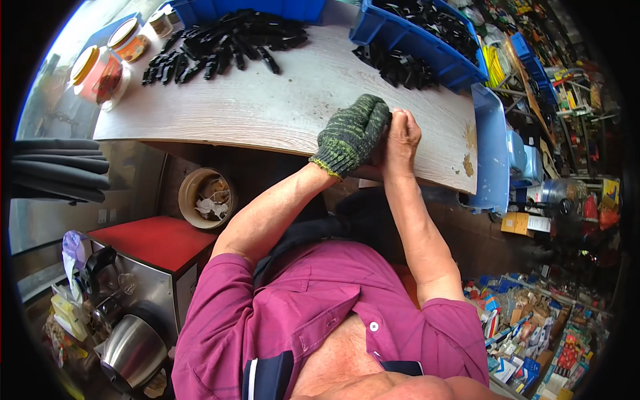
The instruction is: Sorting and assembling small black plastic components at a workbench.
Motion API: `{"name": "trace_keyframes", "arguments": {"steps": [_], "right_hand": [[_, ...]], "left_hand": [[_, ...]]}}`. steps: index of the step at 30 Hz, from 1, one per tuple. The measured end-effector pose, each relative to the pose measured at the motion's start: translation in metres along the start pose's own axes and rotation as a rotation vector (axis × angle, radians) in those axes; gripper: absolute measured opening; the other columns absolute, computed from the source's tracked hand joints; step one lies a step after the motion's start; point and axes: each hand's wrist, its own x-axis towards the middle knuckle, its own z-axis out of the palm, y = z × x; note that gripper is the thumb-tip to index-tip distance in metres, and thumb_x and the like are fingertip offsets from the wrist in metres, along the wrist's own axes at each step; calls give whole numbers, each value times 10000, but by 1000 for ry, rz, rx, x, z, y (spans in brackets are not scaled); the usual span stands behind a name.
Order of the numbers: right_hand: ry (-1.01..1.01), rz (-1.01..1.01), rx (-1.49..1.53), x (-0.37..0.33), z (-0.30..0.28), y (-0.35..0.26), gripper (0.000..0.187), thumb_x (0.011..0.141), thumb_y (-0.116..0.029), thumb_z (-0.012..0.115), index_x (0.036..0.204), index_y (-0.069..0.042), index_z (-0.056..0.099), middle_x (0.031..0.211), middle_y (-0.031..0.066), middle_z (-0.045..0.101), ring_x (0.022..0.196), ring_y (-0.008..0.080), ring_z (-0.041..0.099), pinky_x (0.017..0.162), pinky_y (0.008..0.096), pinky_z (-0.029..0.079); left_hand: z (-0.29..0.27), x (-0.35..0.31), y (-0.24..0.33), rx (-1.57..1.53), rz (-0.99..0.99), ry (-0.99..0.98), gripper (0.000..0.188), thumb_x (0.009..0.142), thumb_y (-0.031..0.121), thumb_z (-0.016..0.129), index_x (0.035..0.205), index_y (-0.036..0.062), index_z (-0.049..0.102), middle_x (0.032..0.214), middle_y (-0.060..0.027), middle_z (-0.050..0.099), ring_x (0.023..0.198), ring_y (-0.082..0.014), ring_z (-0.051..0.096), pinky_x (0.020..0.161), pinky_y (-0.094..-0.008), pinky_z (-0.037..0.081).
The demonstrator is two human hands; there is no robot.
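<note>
My left hand (355,133), in a dark green knitted glove with a yellow-edged cuff, is closed over the front part of the pale table (280,110). Right beside it, my bare right hand (401,143) is closed too, thumb and fingers pressed together. The two hands meet, and whatever lies between them is hidden. Beyond them on the table is a small heap of black plastic pieces (400,67). A wider pile of similar long black pieces (227,43) lies at the far left.
A blue bin (453,75) full of black parts stands at the far right, with an empty-looking blue tray (490,147) by the table's right edge. Lidded jars (100,77) stand at the left. Below are a bucket (189,200), a red-topped cabinet (157,240) and a metal kettle (135,350).
</note>
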Motion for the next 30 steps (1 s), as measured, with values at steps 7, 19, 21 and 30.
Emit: {"name": "trace_keyframes", "arguments": {"steps": [7, 19, 21, 30], "right_hand": [[317, 1002, 569, 51, -39, -25, 356, 952, -322, 521, 724, -68, 421, 489, 44, 365, 376, 181, 440, 491, 513, 601], [286, 948, 368, 79, -70, 28, 204, 867, -196, 728, 902, -37, 606, 528, 38, 417, 427, 179, 496, 525, 459, 609], [116, 933, 388, 80, -52, 20, 197, 857, -187, 750, 918, -44, 629, 529, 19, 436, 397, 143, 473, 501, 417, 602], [-315, 819, -128, 100, -3, 3, 222, 830, -216, 785, 995, -80, 723, 625, 1, 569, 389, 75, 440, 348, 264, 436]], "left_hand": [[-88, 15, -87, 508, -346, 181, 407, 896, 364, 657, 1195, 89, 638, 1059, -184, 669, 988, -378, 634, 817, -495, 525], [-99, 3, -95, 546, -186, 213, 227, 866, 287, 669, 1015, 116, 687, 1020, -130, 675, 974, -378, 612, 761, -499, 524], [-97, 4, -103, 546, -202, 146, 207, 880, 268, 657, 1030, 129, 689, 998, -121, 673, 948, -367, 618, 769, -492, 524], [-91, -2, -87, 375, -134, -20, 324, 885, 122, 609, 1194, 187, 683, 1030, -99, 684, 946, -336, 634, 799, -469, 526]]}}
